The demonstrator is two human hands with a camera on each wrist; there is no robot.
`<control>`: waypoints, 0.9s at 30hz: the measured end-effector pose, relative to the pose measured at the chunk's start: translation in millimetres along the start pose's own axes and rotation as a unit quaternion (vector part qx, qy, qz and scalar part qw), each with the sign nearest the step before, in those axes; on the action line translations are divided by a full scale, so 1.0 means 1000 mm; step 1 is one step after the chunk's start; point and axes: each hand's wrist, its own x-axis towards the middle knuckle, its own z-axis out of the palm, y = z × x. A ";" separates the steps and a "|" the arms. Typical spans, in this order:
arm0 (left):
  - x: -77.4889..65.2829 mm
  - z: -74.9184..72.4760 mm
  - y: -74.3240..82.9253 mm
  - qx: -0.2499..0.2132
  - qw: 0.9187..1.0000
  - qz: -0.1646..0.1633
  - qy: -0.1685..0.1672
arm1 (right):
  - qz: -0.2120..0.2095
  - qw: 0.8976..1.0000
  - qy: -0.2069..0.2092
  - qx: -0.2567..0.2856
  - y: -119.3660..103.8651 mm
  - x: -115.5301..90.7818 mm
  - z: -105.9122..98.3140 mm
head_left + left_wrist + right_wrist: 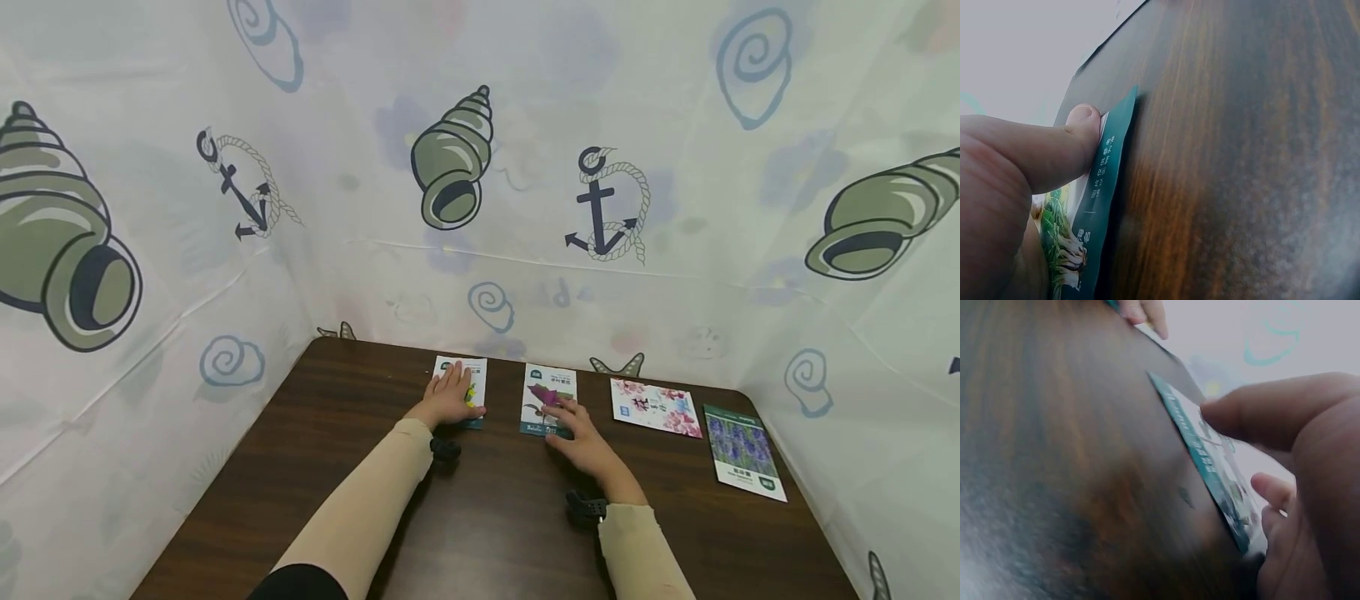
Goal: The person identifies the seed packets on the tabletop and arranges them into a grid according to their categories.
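My left hand [447,400] rests with spread fingers on a white and green seed packet [477,377] with a yellow-green plant picture, at the back of the table. The left wrist view shows the thumb [1082,147] lying on the packet beside its dark green lower band [1107,181]. My right hand [585,446] is over a second seed packet [542,387] with a purple flower, its fingertips at the lower right part of the picture. In the right wrist view, the thumb and fingers stand apart over that packet [1200,450], and nothing is pinched between them.
To the right lie a pink-blossom packet [656,407], turned sideways, and a purple-flower packet [742,450] with a green top, near the right edge. The dark brown wooden table [495,533] meets a white patterned cloth wall [375,292] at the back and sides.
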 end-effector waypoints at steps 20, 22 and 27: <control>-0.001 -0.007 0.002 -0.006 1.000 0.008 0.007 | -0.063 0.919 0.097 0.378 0.013 -0.023 -0.018; 0.001 -0.005 0.000 -0.001 1.000 0.005 0.004 | -0.089 0.890 0.091 0.438 0.015 -0.028 -0.022; 0.005 0.001 -0.003 0.010 1.000 0.001 -0.003 | -0.166 0.832 0.062 0.525 0.022 -0.038 -0.038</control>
